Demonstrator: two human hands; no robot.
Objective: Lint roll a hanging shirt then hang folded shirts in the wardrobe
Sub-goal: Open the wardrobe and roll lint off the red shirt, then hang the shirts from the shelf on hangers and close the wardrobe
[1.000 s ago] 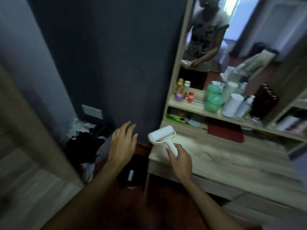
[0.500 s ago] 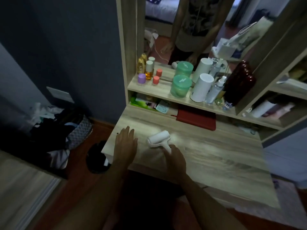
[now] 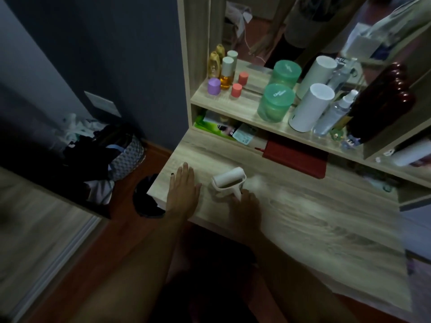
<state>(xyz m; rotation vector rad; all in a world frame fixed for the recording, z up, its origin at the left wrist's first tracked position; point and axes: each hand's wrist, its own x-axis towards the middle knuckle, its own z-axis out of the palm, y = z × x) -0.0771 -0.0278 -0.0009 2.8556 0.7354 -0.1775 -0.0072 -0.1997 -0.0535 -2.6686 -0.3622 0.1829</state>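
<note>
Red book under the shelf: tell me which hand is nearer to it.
Right. The right hand, grip on the lint roller, is left of the red book; the left hand lies flat on the desk, farther left.

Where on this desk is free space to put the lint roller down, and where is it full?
The desk is bare right of the lint roller and right hand, before the red case. The left hand covers the left corner. The shelf above is crowded with jars.
</note>
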